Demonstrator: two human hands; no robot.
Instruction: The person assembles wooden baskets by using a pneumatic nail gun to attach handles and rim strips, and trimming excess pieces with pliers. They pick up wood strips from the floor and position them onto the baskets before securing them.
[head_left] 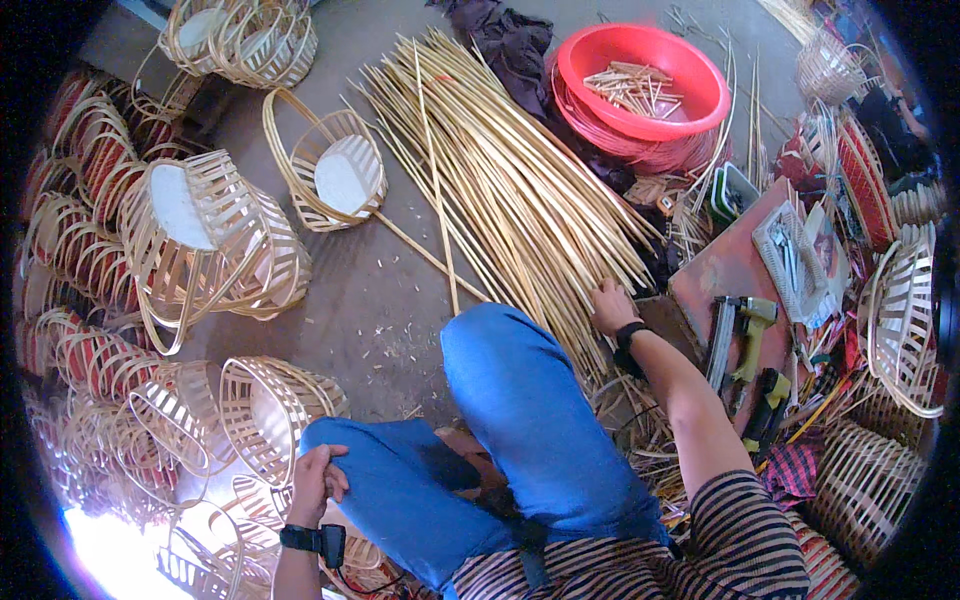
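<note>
The person sits low with blue pants (545,400) on and both knees bent. The left hand (318,475) lies on the left knee, and its fingers are loose and a little bent. Just beside that knee is a tan woven basket (270,420) tipped on its side. The right hand (610,305) reaches past the right knee and touches the near end of a big pile of thin yellow sticks (510,190). Its fingers point down onto the sticks, but I cannot tell if they grip one. The pile lies on the gray floor (365,275), in front of the person. To the right, a green and black tool (750,335) lies on a reddish board (700,275). Farther off, a basket with a tall handle (348,175) sits left of the pile. Farthest, a round red tub (712,110) holds short sticks (630,90).
</note>
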